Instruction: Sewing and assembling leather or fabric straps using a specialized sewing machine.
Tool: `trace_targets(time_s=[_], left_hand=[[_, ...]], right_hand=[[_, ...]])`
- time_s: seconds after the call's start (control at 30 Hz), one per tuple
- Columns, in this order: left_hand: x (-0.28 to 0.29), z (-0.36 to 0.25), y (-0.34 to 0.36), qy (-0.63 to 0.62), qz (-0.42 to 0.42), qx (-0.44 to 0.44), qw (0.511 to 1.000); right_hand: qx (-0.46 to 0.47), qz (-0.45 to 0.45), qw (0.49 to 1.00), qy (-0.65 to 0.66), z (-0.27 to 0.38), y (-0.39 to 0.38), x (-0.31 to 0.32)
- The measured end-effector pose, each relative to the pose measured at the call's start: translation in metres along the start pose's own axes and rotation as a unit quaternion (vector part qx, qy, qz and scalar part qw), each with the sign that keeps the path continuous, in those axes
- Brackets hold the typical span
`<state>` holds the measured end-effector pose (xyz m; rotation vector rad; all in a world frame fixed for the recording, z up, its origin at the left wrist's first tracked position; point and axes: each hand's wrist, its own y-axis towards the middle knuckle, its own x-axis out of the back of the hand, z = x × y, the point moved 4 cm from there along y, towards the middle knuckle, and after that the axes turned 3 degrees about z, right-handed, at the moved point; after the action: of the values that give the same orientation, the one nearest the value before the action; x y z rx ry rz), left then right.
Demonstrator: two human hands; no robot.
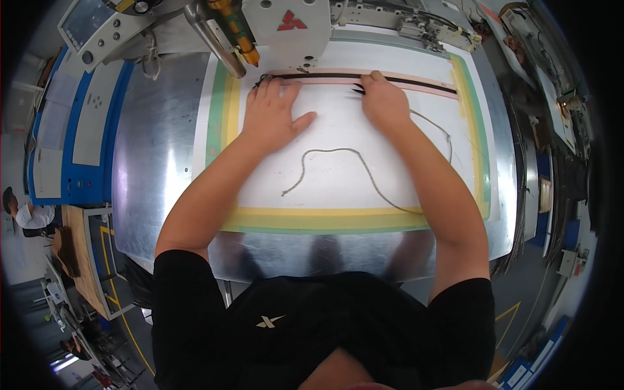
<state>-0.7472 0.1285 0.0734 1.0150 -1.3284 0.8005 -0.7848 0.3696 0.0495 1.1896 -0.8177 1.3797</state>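
A long black strip lies along a pink band across the far part of the white sheet. My left hand rests flat at the strip's left end, its fingers spread and thumb stretched out. My right hand is closed around a small black two-pointed tool, tweezers or snips; I cannot tell which. Its points stick out toward the left, and its other end is hidden in the palm. The fingertips of this hand touch the strip. A thin greenish cord lies loosely curved on the sheet, partly under my right forearm.
Yellow and green tape borders the sheet on a shiny metal table. A machine head with an orange-tipped part hangs just beyond my left hand. A blue and white cabinet stands at left, and a person sits beyond it.
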Motion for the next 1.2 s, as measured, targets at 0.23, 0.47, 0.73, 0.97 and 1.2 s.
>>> trace_targets(time_s=[0.23, 0.47, 0.73, 0.97, 1.2], left_hand=[[-0.016, -0.037, 0.027, 0.016, -0.020, 0.007, 1.000], [-0.015, -0.014, 0.028, 0.016, -0.015, -0.009, 1.000], [-0.002, 0.049, 0.032, -0.122, -0.068, 0.048, 0.989], [-0.008, 0.016, 0.022, -0.061, -0.093, -0.109, 0.988], [-0.009, 0.007, 0.016, -0.011, -0.067, -0.133, 0.989]], right_hand=[[0.011, 0.037, 0.999, -0.021, 0.017, 0.005, 0.000], [-0.030, 0.009, 0.999, 0.012, 0.001, -0.004, -0.001], [-0.014, -0.029, 0.999, 0.028, 0.001, -0.007, -0.001], [-0.008, -0.058, 0.998, 0.021, 0.000, -0.004, -0.003], [-0.011, -0.051, 0.998, 0.023, 0.000, -0.005, -0.004]])
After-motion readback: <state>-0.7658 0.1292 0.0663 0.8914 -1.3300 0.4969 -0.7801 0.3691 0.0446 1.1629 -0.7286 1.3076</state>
